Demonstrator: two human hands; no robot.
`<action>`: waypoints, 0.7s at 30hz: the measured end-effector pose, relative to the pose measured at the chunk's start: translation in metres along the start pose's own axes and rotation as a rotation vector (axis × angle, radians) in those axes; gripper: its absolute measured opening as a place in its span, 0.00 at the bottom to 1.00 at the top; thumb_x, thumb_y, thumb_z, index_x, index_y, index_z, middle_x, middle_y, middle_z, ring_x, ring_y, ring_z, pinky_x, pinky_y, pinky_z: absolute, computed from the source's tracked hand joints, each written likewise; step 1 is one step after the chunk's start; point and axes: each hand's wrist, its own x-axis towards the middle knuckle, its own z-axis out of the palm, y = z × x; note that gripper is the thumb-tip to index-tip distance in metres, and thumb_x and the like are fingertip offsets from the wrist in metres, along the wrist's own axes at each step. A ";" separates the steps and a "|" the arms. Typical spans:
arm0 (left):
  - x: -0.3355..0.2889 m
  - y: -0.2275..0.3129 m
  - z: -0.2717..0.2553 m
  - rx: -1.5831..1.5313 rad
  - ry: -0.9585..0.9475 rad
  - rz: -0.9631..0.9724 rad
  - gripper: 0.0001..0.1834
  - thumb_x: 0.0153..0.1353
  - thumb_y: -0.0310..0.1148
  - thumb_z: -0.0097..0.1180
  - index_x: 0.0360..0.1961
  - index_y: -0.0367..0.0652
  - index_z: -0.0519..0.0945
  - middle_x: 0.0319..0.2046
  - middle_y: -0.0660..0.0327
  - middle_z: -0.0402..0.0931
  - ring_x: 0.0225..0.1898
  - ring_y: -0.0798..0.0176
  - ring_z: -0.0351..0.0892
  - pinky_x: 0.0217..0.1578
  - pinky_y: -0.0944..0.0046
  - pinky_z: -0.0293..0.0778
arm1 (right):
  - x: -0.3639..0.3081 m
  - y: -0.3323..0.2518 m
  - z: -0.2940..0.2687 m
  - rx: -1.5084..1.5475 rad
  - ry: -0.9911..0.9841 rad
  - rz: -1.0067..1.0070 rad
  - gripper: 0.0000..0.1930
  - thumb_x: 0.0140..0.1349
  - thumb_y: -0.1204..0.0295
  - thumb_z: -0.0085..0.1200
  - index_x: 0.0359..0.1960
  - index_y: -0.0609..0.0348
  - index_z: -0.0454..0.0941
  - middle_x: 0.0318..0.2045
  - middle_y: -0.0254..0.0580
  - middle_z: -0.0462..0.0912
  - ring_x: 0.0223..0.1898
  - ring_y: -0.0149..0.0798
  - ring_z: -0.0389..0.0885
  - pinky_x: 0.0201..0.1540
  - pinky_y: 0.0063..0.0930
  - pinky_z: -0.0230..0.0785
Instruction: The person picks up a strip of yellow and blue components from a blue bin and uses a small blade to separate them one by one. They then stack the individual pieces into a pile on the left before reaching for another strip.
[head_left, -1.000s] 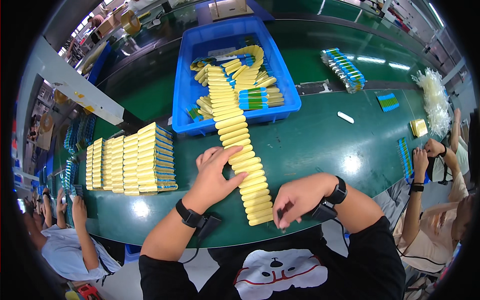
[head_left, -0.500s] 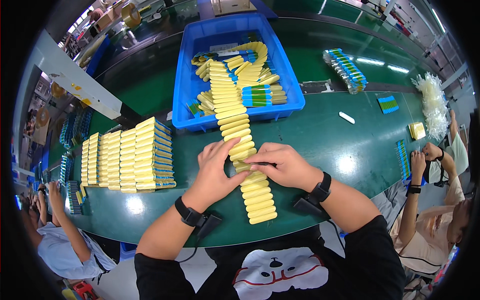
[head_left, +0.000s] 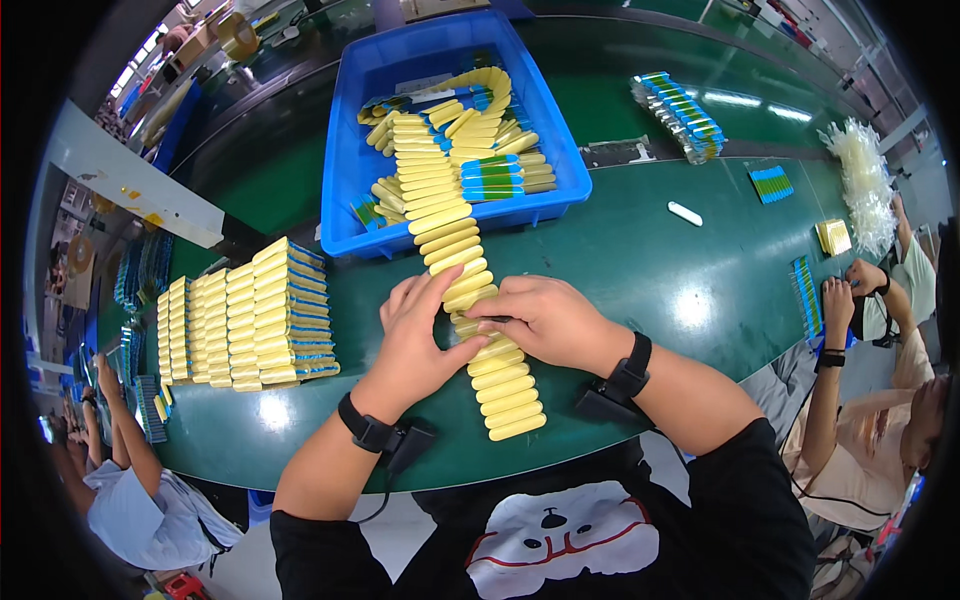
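A long strip of yellow, round-ended packets (head_left: 507, 390) runs from the blue bin (head_left: 560, 206) toward me across the green table. My left hand (head_left: 415, 325) lies at the strip's left side, thumb and index finger spread wide, their tips touching the packets. From the right, my right hand (head_left: 555, 322) reaches over the strip with its fingers pinched on a slim dark tool (head_left: 497, 319); its kind I cannot make out. The tool's tip is at the packets between my left thumb and index finger. More yellow and blue-green packets fill the bin.
Stacked yellow packets (head_left: 245, 320) stand left of my hands. To the right lie a white oval piece (head_left: 685, 213), a blue-green packet bundle (head_left: 682, 115), a small blue-green strip (head_left: 771, 183) and clear plastic (head_left: 862, 185). Co-workers sit at both sides; one's hands (head_left: 850, 290) are at the right.
The view has shifted slightly, so bin and stacks appear a little further left. Both hands keep their places at the strip, and the right still holds the dark tool.
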 end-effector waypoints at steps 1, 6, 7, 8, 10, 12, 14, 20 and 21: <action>0.000 0.000 0.000 0.001 -0.003 -0.004 0.46 0.48 0.38 0.76 0.69 0.48 0.68 0.63 0.53 0.70 0.66 0.47 0.63 0.67 0.49 0.55 | -0.001 0.001 -0.001 0.002 0.004 0.003 0.10 0.64 0.69 0.58 0.46 0.48 0.86 0.32 0.41 0.82 0.38 0.47 0.82 0.42 0.42 0.74; 0.001 0.001 0.001 0.010 -0.009 -0.003 0.47 0.47 0.39 0.76 0.69 0.47 0.68 0.63 0.53 0.71 0.66 0.46 0.63 0.67 0.49 0.54 | -0.003 0.004 -0.002 0.018 0.006 0.008 0.10 0.64 0.70 0.58 0.46 0.50 0.85 0.30 0.43 0.81 0.37 0.49 0.81 0.42 0.42 0.74; 0.001 0.001 0.001 0.008 -0.014 -0.008 0.47 0.47 0.39 0.76 0.69 0.47 0.68 0.63 0.53 0.71 0.66 0.46 0.63 0.68 0.49 0.54 | -0.004 0.004 -0.003 0.019 0.007 0.009 0.10 0.64 0.70 0.58 0.46 0.50 0.85 0.30 0.43 0.81 0.37 0.49 0.81 0.42 0.42 0.74; 0.002 0.001 0.001 0.006 -0.019 -0.013 0.47 0.47 0.39 0.77 0.69 0.47 0.68 0.62 0.53 0.71 0.66 0.46 0.63 0.68 0.49 0.54 | -0.004 0.004 -0.003 0.008 0.017 0.016 0.10 0.64 0.70 0.58 0.46 0.50 0.85 0.30 0.43 0.81 0.36 0.49 0.81 0.42 0.42 0.74; 0.003 0.002 0.000 0.009 -0.014 -0.008 0.47 0.47 0.39 0.77 0.69 0.46 0.68 0.62 0.52 0.71 0.66 0.46 0.63 0.68 0.49 0.54 | -0.004 0.005 -0.004 -0.004 0.028 0.023 0.10 0.64 0.71 0.58 0.45 0.51 0.85 0.29 0.43 0.81 0.36 0.49 0.81 0.41 0.42 0.74; 0.003 0.002 0.000 0.012 -0.008 -0.002 0.47 0.47 0.39 0.77 0.69 0.46 0.68 0.62 0.52 0.71 0.66 0.46 0.63 0.68 0.49 0.55 | -0.005 0.009 -0.005 0.012 0.062 0.010 0.09 0.63 0.71 0.58 0.45 0.52 0.85 0.29 0.43 0.81 0.36 0.48 0.81 0.41 0.41 0.74; 0.002 0.001 -0.001 0.013 -0.014 -0.007 0.48 0.47 0.40 0.77 0.69 0.45 0.67 0.62 0.52 0.71 0.66 0.46 0.63 0.67 0.49 0.55 | -0.006 0.009 -0.010 0.016 0.065 0.021 0.09 0.63 0.72 0.59 0.44 0.52 0.84 0.29 0.43 0.81 0.36 0.48 0.81 0.40 0.41 0.74; 0.001 0.000 -0.001 -0.033 -0.003 -0.035 0.50 0.46 0.38 0.77 0.70 0.43 0.66 0.62 0.50 0.71 0.65 0.46 0.64 0.67 0.50 0.56 | -0.013 0.013 -0.024 0.115 0.124 0.094 0.07 0.64 0.74 0.60 0.43 0.55 0.85 0.31 0.42 0.80 0.35 0.44 0.81 0.39 0.37 0.74; 0.000 -0.002 -0.001 -0.031 0.000 -0.036 0.50 0.46 0.38 0.77 0.70 0.43 0.66 0.62 0.50 0.71 0.65 0.46 0.64 0.67 0.50 0.56 | -0.012 0.012 -0.027 0.162 0.114 0.146 0.07 0.64 0.74 0.61 0.43 0.55 0.86 0.34 0.41 0.81 0.35 0.41 0.81 0.39 0.35 0.75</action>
